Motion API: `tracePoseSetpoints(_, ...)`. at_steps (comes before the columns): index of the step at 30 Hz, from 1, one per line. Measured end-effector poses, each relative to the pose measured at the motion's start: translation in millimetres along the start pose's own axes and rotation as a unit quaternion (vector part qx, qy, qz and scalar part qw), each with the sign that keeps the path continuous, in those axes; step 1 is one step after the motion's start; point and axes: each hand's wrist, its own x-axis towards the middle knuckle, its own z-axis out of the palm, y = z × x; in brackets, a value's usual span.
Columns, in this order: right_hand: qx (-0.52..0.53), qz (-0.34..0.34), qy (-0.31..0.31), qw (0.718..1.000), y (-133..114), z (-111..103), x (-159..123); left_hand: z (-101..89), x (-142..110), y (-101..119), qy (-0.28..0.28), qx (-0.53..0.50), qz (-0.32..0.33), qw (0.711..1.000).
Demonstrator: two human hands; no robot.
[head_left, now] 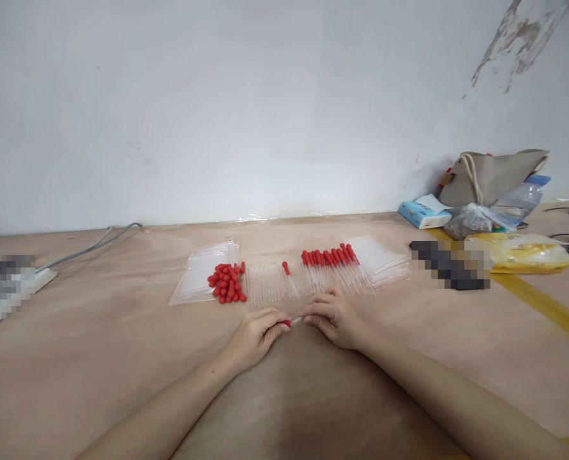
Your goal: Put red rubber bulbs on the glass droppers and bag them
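Between finger and thumb, my left hand (258, 332) pinches a red rubber bulb (287, 323). My right hand (334, 318) grips a thin clear glass tube (297, 320) whose end meets the bulb; how far it sits inside is hidden. Just beyond my hands, a row of bare glass tubes (265, 283) lies on the table. One dropper with a red bulb (286, 268) rests slanted at its right end. Farther right lie several droppers fitted with red bulbs (329, 258). A pile of loose red bulbs (227, 283) sits left of the tubes.
Clear plastic bags (193, 271) lie under the bulb pile, with more bags (377, 259) at the right. A tissue pack (423, 212), a grey bag (495, 179) and a yellow package (523, 253) stand at the back right. A cable (92, 246) runs at the left.
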Motion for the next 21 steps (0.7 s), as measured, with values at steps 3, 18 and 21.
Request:
tracePoseSetpoints(3, -0.019, -0.004, 0.009, 1.0, -0.3, 0.0, 0.2, 0.3, -0.5, 0.5, -0.012, 0.002, 0.004, 1.0)
tracePoseSetpoints(18, -0.13, -0.037, 0.017, 0.991, -13.8, 0.7, -0.8, 3.8, -1.3, -4.3, -0.027, 0.051, 0.005, 0.998)
tracePoseSetpoints(21, -0.123, -0.035, 0.01, 0.992, -15.4, 2.0, 0.7, 3.8, -1.9, -4.0, -0.034, 0.045, 0.003, 0.998)
